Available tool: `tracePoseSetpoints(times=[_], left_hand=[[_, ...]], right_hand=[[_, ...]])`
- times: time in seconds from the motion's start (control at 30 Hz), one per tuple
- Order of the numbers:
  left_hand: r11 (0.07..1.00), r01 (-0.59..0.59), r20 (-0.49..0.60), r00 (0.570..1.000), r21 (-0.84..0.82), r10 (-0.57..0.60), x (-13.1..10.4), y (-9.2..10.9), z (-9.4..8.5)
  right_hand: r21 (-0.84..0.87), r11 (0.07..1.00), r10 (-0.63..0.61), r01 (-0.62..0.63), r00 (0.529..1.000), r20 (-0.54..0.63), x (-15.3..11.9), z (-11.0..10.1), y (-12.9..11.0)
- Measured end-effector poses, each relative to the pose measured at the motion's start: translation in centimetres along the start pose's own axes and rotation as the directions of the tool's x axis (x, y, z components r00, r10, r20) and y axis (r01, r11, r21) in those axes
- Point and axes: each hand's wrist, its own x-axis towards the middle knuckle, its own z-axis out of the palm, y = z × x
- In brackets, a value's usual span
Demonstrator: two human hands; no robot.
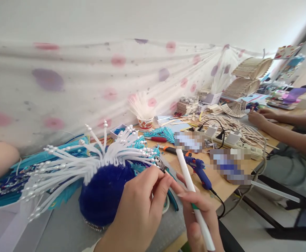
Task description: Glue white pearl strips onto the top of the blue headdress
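A white stick-like roll (187, 171) with a green band lies slanted in my right hand (201, 211), its fingers closed round it. My left hand (142, 206) is pinched, its thumb and fingertips meeting close to my right fingertips; whatever small thing is between them is too small to make out. Just left of my left hand sits a dark blue rounded form (103, 196), beaded along its lower edge. White curved stems tipped with pearls (111, 147) fan out over its top.
Behind my hands lie a blue glue gun (199, 171), a red-handled tool (157, 139) and pliers (172, 199). Farther back stand a paper cup of clear sticks (145, 122) and a power strip (247, 148). Another person's hands (260, 117) rest at the right, near wooden sticks.
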Motion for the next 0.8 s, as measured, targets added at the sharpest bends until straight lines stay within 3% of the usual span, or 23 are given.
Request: tracePoseSetpoints(times=[0.17, 0.33, 0.43, 0.57, 0.63, 0.8], left_hand=[[0.957, -0.154, -0.138, 0.972, 0.245, 0.192, 0.0, -0.7, 1.4], [0.933, -0.224, -0.198, 0.938, 0.283, 0.286, -0.2, -1.9, 2.0], [0.962, -0.205, -0.175, 0.956, 0.178, 0.236, -0.6, -2.3, 2.1], [0.984, -0.177, -0.198, 0.965, -0.008, 0.171, -1.2, -2.4, 2.6], [0.983, -0.167, -0.223, 0.964, -0.080, 0.145, -1.3, -2.3, 2.6], [0.968, -0.061, -0.383, 0.923, -0.245, -0.039, -1.3, -1.7, 1.6]], right_hand=[[-0.169, 0.984, -0.053, 0.052, 0.999, -0.002, 0.0, 0.3, 1.0], [-0.024, 1.000, 0.005, -0.006, 0.999, -0.033, 0.0, 0.9, 0.2], [0.281, 0.953, 0.133, -0.113, 0.990, -0.052, 0.2, 1.2, -0.6], [0.624, 0.733, 0.306, -0.272, 0.950, 0.055, 0.6, 0.8, -0.6], [0.676, 0.670, 0.334, -0.305, 0.938, 0.092, 0.8, 0.3, -0.1], [0.700, 0.660, 0.341, -0.272, 0.939, 0.043, 1.3, -1.3, 0.7]])
